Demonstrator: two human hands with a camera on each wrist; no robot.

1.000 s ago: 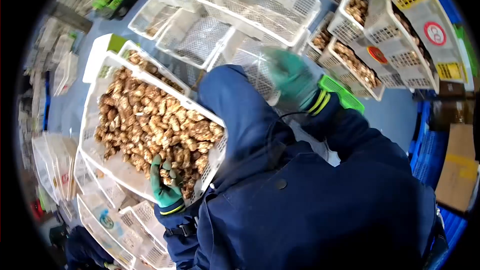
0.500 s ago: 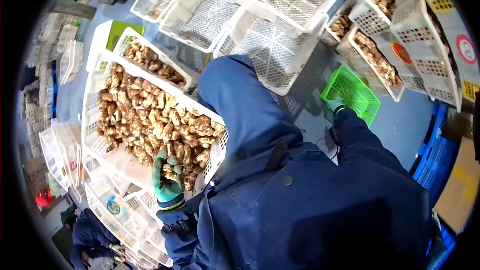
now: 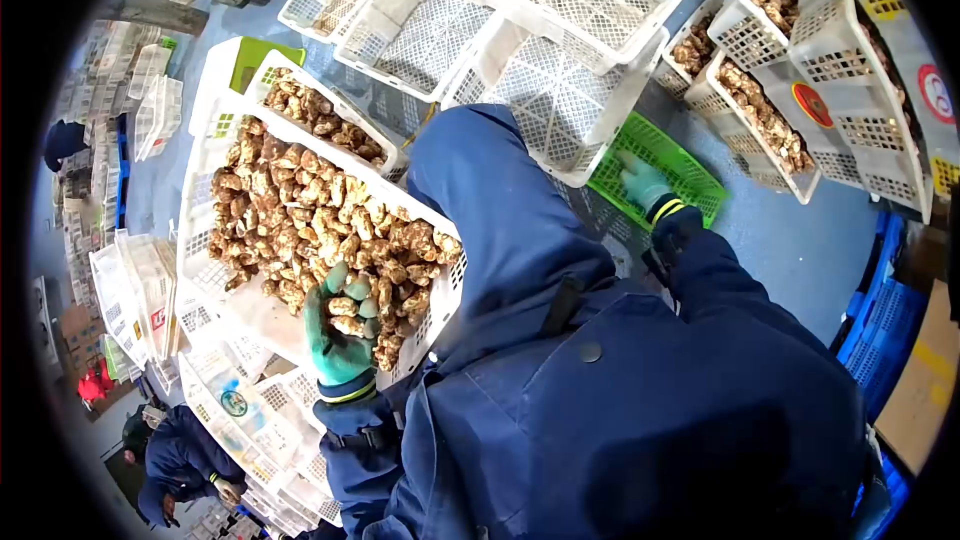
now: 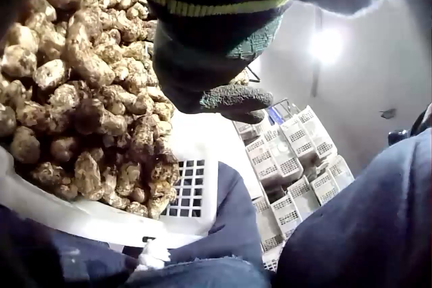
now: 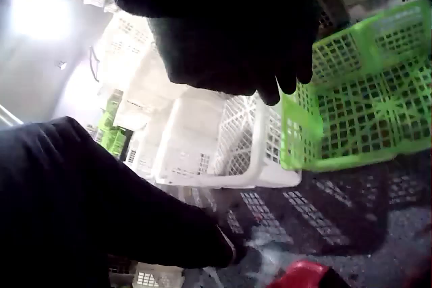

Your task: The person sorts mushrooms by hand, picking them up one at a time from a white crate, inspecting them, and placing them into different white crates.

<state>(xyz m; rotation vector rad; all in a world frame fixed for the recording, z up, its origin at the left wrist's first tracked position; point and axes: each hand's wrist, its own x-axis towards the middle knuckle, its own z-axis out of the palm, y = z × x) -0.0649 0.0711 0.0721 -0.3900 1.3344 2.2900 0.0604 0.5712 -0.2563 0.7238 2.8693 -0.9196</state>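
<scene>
My left hand point(image 3: 342, 345), in a green glove, rests at the near side of a white crate point(image 3: 272, 328) of knobbly brown tubers point(image 3: 300, 205). Thumb and fingers curl round a pale brown tuber point(image 3: 345, 325); in the left wrist view the left hand point(image 4: 202, 72) hides what it holds. At the right, a bright green basket point(image 3: 700, 185) sits low on the floor with nothing in it. The gloved right hand point(image 3: 645, 185) reaches over its near side, fingers extended; in the right wrist view the fingertips overlap the rim of the basket point(image 5: 300, 133).
A smaller white crate point(image 3: 392, 162) of tubers adjoins the full one. White crates point(image 3: 585, 180) stand beyond the knees, touching close to the green basket. Stacked crates with tubers point(image 3: 760, 120) line the right. Another person point(image 3: 185, 460) bends at lower left.
The right hand swung out to the green basket, and the basket has shifted left against the white crate. The left hand stays in the tuber crate, its fingers curled round a tuber.
</scene>
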